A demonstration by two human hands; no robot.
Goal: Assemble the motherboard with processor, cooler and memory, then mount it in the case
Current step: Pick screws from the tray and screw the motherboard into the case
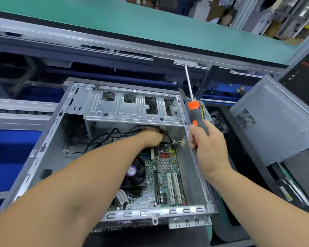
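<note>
Now, taking the case as landmark:

Case (43, 139): open grey metal shell lying on its side, open face upward, long axis running from near edge away toward the drive cage (132, 106) at the far end.
Motherboard (165, 177): flat on the case floor, green, long axis along that of the case; two pale expansion slots (174, 188) run the same way, toward the near rim.
Cooler (135, 172): black fan with a purple round label, seated on the motherboard, left of the slots, partly covered by the left forearm.
Cables (100, 138): black, looping over the case floor beneath the drive cage.
Left hand (151, 135): reached deep into the case, just under the drive cage's edge, fingers curled down at the motherboard's far end among the cables; cannot tell whether anything is held.
Right hand (206, 147): above the case's right wall, closed in a fist round the screwdriver (197, 116).
Screwdriver: grey and orange handle, long steel shaft pointing up and away, tilted slightly left, tip well clear of the case.
Side panel (275, 122): grey, vented, leaning right of the case.
Surface: dark bench under the case.
Room: green shelf (132, 24) and grey framing beyond the case; blurred stock racks and a seated person farther off.
</note>
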